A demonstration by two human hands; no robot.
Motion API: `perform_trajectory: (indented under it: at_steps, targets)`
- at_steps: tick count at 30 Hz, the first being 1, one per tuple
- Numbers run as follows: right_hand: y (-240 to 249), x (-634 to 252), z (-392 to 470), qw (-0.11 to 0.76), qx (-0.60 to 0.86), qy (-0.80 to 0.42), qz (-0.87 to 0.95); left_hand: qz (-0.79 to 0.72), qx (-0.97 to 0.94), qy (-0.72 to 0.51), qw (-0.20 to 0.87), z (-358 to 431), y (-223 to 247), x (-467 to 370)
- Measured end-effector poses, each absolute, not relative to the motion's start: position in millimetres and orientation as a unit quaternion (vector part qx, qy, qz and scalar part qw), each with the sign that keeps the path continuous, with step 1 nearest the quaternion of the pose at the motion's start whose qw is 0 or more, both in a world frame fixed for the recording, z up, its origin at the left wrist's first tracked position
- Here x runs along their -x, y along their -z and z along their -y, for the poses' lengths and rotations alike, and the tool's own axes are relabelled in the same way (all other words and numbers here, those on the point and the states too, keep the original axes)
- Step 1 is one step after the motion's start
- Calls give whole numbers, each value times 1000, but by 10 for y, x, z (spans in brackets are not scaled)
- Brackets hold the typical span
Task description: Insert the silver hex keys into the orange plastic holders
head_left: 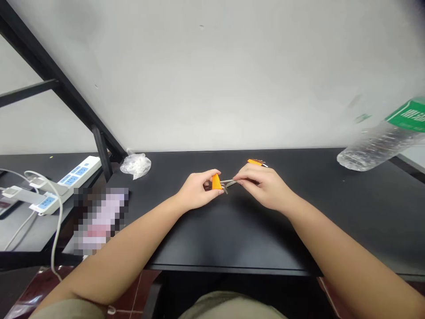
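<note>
Pinching an orange holder [216,181] over mid-desk [232,241]: left hand [196,191], nearly closed. Rod [228,180]: ran nine-to-three o'clock, pointing to three, tip between the closed fingertips of the right hand [264,186]. Bottle [375,148], between two and three o'clock: green label [410,116] bore white characters, unreadable.

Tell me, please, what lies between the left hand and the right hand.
In the head view, slim metal pieces span the gap, running from the orange piece pinched in the left hand to the right hand.
</note>
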State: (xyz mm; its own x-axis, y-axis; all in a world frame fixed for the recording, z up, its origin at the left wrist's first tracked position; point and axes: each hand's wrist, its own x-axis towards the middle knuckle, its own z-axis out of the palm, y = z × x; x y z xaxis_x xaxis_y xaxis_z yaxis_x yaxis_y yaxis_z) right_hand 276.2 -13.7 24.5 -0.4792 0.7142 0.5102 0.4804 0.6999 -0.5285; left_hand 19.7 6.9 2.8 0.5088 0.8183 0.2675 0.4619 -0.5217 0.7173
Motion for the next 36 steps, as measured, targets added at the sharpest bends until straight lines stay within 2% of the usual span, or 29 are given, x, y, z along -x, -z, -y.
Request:
perform_trajectory:
  at_steps: [10,16,25,29,32,36]
  targets:
    - [-196,-2745,156,339,334,-100,874,-377,-839,-276,280,-74,-15,-196]
    - [-206,-2758,158,329,322,-135,877,-400,-830,-284,265,-110,13,-192]
    - [-188,-2561,220,299,340,-197,870,-350,-880,-237,218,-22,-111,-253]
    - [-180,-2525,225,320,364,-230,844,-360,-867,-263,223,-39,-94,-234]
    - [-151,-2642,142,309,374,-190,854,-379,-845,-291,238,-88,-24,-187]
    - [-45,-2848,2,232,421,-92,872,-390,-823,-315,267,-106,21,-171]
